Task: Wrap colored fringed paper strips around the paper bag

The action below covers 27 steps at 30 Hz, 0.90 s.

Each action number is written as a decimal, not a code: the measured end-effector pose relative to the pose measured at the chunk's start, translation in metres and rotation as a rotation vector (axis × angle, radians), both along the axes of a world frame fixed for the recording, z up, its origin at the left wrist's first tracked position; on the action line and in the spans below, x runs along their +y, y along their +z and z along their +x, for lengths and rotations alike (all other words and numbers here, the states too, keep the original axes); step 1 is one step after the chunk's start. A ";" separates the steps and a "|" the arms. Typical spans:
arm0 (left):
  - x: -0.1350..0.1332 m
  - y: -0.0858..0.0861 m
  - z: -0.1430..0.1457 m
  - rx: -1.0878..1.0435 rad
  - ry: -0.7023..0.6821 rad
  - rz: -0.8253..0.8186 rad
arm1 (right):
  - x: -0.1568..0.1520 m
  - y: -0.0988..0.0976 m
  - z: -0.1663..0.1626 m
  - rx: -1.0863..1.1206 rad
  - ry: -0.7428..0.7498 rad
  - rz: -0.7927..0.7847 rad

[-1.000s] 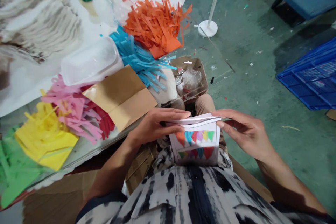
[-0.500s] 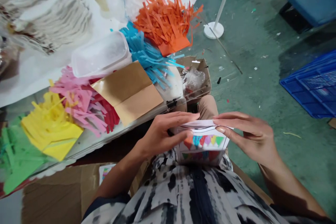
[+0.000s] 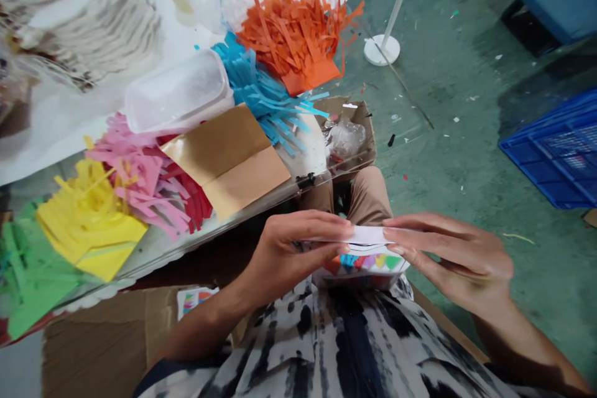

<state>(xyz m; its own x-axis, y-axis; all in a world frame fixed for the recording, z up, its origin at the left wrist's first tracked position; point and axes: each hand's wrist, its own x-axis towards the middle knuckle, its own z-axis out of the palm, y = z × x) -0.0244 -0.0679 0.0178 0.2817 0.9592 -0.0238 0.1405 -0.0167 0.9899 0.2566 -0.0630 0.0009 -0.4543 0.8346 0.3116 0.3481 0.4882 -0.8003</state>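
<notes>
Over my lap is a printed packet (image 3: 364, 263), white with a picture of a row of coloured fringes. My left hand (image 3: 298, 239) pinches its top edge from the left, fingers above and thumb below. From the right, my right hand (image 3: 450, 255) grips the same edge in a similar pinch. Between the fingertips runs a white strip at the top, bent over towards me. Whether anything is inside the packet cannot be seen. A folded gold-brown paper sheet (image 3: 228, 161) lies on the table beyond my left hand.
Fringed paper bundles in orange (image 3: 293, 37), blue (image 3: 254, 87), pink (image 3: 133, 165), yellow (image 3: 91, 221) and green (image 3: 35, 267) line the table. Near them are a clear plastic tub (image 3: 180, 93) and stacked white cords (image 3: 88, 18). A blue crate (image 3: 555, 149) stands on the floor at right.
The packet's top edge has come lower and tilted towards me, so less of its printed front shows. Both hands have moved slightly down with it, still gripping.
</notes>
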 end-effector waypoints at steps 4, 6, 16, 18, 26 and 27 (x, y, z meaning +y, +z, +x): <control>0.013 0.021 -0.001 0.123 -0.124 -0.281 | -0.001 0.007 0.000 -0.051 0.042 0.051; 0.017 0.025 0.001 0.150 -0.170 -0.356 | -0.002 0.008 0.001 -0.049 0.053 0.049; 0.010 0.020 0.011 0.015 -0.059 -0.619 | -0.006 0.010 0.003 -0.028 0.043 0.046; 0.010 0.022 0.012 0.028 -0.047 -0.629 | -0.005 0.015 0.001 -0.014 0.041 -0.056; 0.007 0.023 0.016 0.012 -0.042 -0.514 | 0.003 0.029 -0.014 -0.075 0.032 -0.300; 0.006 0.022 0.016 0.007 -0.046 -0.530 | 0.003 0.029 -0.015 -0.066 0.038 -0.317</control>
